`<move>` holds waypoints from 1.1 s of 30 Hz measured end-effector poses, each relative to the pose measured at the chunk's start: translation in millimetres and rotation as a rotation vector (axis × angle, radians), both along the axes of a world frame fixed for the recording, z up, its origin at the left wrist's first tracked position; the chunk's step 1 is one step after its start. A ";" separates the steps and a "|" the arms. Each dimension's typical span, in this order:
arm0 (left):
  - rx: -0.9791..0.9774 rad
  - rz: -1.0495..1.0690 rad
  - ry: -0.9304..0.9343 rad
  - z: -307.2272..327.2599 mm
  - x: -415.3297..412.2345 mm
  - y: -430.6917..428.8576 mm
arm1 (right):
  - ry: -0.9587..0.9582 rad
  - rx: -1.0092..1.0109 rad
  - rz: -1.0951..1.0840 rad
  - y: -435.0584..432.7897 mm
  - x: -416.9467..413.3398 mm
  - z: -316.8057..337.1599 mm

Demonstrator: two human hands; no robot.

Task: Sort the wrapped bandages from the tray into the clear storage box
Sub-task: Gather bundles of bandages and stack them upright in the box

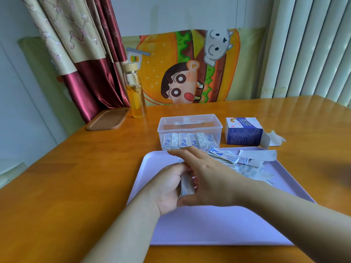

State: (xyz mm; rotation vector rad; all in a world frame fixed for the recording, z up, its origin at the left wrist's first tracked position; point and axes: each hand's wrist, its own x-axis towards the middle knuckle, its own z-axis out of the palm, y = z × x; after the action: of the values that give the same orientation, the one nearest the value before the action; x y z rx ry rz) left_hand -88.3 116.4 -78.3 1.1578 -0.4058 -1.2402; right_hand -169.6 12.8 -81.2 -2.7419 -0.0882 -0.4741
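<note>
A lilac tray (209, 224) lies on the wooden table in front of me. Over its left half my left hand (167, 188) grips a small stack of wrapped bandages (186, 184), held upright. My right hand (207, 175) reaches across above it with its fingers stretched out, touching the stack. A loose pile of wrapped bandages (233, 161) lies at the tray's far right. Just beyond the tray stands the clear storage box (190, 125), open, with a row of bandages (190, 140) standing along its near wall.
A blue and white bandage carton (244, 130) lies open to the right of the box, with torn paper (275, 138) beside it. A glass bottle of yellow liquid (135, 92) and a brown wooden tray (108, 119) stand at the back left.
</note>
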 end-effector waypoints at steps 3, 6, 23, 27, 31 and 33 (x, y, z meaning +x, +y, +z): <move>-0.030 -0.014 -0.137 1.6 0.7 2.3 | -0.010 0.059 -0.004 -5.9 0.5 7.1; -0.052 -0.033 -0.182 1.6 6.2 3.9 | -0.006 0.109 0.004 -11.9 0.4 17.8; 0.039 0.199 -0.990 64.3 87.1 -53.7 | -0.258 0.544 -0.241 -87.9 80.5 102.0; 0.094 0.238 -1.162 71.2 101.9 -82.6 | -0.231 0.838 -0.261 -103.5 100.6 101.1; 0.192 0.068 -1.182 66.1 118.4 -110.1 | -0.190 0.759 -0.411 -125.6 116.7 88.6; 0.303 -0.013 -1.329 64.0 131.0 -116.0 | -0.096 0.634 -0.480 -137.1 122.0 84.5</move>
State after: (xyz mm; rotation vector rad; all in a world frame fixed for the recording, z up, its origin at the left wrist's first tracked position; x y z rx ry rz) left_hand 42.7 0.5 -14.3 2.1552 -1.2121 -0.3671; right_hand -47.6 -124.3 3.2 -2.0960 0.6034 -0.6274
